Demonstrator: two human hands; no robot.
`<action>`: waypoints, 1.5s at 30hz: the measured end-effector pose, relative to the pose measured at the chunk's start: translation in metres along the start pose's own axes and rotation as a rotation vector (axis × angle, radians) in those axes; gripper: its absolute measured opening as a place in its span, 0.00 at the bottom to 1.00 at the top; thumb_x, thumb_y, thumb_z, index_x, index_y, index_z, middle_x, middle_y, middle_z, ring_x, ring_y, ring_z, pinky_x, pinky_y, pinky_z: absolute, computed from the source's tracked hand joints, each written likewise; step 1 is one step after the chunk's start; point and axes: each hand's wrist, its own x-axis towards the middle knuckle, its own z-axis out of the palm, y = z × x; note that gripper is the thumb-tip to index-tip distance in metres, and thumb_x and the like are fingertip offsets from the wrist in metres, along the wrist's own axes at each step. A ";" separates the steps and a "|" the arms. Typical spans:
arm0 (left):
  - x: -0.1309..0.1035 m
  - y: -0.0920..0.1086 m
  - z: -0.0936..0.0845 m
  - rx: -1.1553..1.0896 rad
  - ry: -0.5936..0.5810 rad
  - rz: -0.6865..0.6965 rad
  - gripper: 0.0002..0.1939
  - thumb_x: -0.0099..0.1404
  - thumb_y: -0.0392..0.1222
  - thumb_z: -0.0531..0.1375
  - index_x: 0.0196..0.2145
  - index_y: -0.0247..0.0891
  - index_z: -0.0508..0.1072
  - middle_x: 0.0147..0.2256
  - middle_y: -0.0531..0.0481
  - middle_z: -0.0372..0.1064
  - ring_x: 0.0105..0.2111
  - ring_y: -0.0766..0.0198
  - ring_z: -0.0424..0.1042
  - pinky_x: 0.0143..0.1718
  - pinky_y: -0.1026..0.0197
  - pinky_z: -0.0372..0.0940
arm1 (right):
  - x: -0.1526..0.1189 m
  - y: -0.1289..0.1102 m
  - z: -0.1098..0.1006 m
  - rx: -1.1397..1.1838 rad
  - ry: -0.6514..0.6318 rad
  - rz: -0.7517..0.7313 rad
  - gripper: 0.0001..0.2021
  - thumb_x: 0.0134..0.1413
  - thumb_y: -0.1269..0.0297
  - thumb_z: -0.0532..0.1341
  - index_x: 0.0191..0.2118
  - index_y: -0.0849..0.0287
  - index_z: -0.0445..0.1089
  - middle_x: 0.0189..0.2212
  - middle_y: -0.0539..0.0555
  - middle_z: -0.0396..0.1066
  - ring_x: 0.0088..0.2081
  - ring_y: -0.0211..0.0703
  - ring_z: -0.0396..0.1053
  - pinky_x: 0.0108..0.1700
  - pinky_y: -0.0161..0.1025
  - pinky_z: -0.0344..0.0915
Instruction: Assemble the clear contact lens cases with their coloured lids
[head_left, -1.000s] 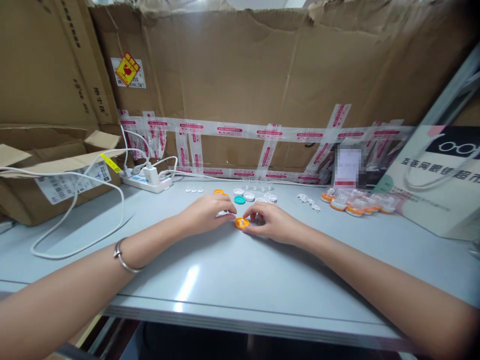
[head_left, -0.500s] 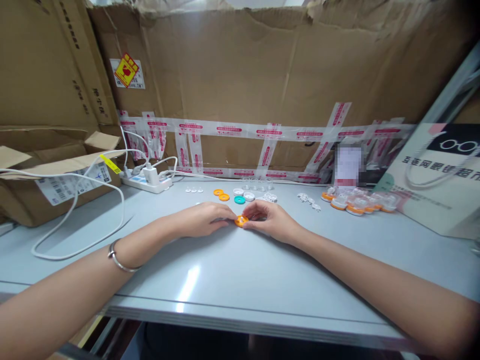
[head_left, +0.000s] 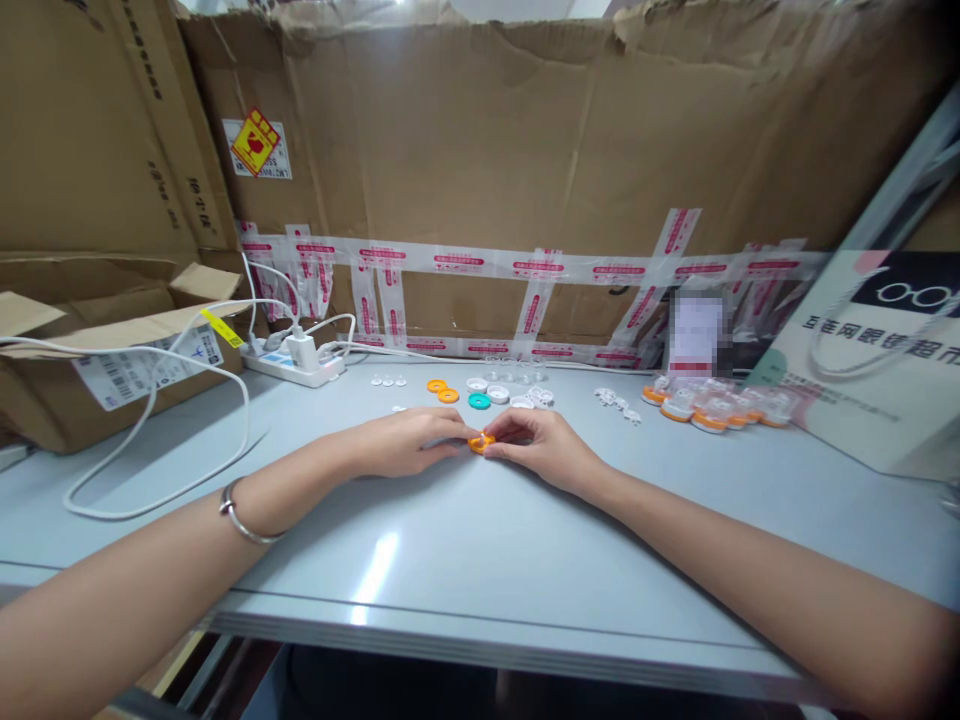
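Evidently, an orange disc (head_left: 481,445) is being handled near the middle of the surface (head_left: 420,560), between the two hands. Its right side is pinched between the thumb and fingers of the right hand (head_left: 544,447). By the left hand (head_left: 401,442), its left edge appears to be touched with the outstretched index finger only; the thumb is held apart below, so nothing is gripped there. The step in hand is judged to be a fingertip adjustment of the disc, whose pale inner detail is too small to be made out. For the next move, a steady right-hand hold and light, well-aimed left-finger pressure seem to be called for. Just behind, a teal disc (head_left: 478,401) is laid flat.
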 end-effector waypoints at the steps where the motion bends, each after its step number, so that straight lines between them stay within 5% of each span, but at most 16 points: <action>1: 0.000 0.000 0.000 0.004 -0.002 0.001 0.17 0.65 0.37 0.50 0.51 0.44 0.65 0.44 0.46 0.67 0.43 0.62 0.66 0.45 0.59 0.60 | 0.000 0.000 0.000 -0.007 -0.001 -0.002 0.11 0.41 0.60 0.65 0.32 0.59 0.71 0.31 0.52 0.74 0.34 0.40 0.71 0.42 0.41 0.68; 45: 0.000 0.005 -0.004 0.112 -0.007 0.007 0.14 0.65 0.36 0.49 0.47 0.39 0.68 0.44 0.46 0.66 0.44 0.61 0.66 0.46 0.60 0.60 | 0.002 0.004 0.002 -0.178 0.007 -0.121 0.07 0.45 0.63 0.63 0.32 0.59 0.73 0.32 0.54 0.72 0.34 0.41 0.70 0.41 0.41 0.68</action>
